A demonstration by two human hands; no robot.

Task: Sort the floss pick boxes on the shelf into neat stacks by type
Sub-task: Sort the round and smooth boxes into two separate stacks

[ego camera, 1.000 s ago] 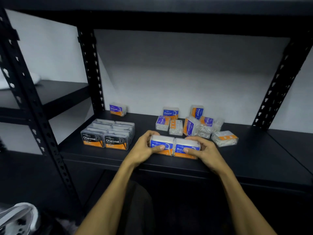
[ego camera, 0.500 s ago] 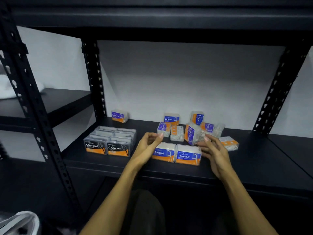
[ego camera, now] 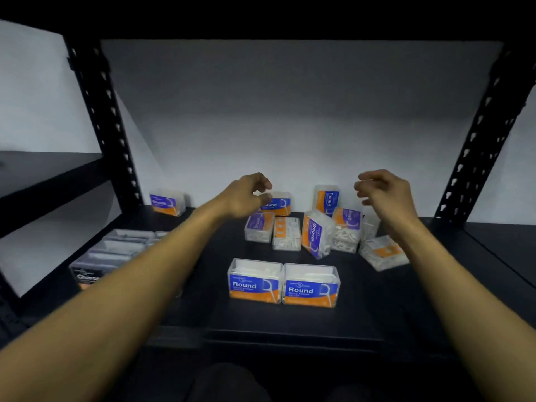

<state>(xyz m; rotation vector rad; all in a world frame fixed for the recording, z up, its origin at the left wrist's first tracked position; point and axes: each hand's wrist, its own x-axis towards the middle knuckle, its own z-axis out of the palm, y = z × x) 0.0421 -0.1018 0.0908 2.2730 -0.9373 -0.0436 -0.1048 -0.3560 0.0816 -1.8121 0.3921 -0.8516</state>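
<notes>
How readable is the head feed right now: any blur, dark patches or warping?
Head view: the front pair of Round boxes reads sharp; the Charcoal boxes at left are smeared by motion blur; both the left hand and right hand look soft; the upper shelf is nearly black; wide-angle bending bows the uprights.

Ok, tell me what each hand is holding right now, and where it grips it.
Nothing is held. The left hand and right hand hover with loosely curled fingers above the jumbled floss pick boxes at the back of the shelf, touching none.

Bare shelf [ego camera: 377, 300] beside Round boxes [ego camera: 283, 282]
</notes>
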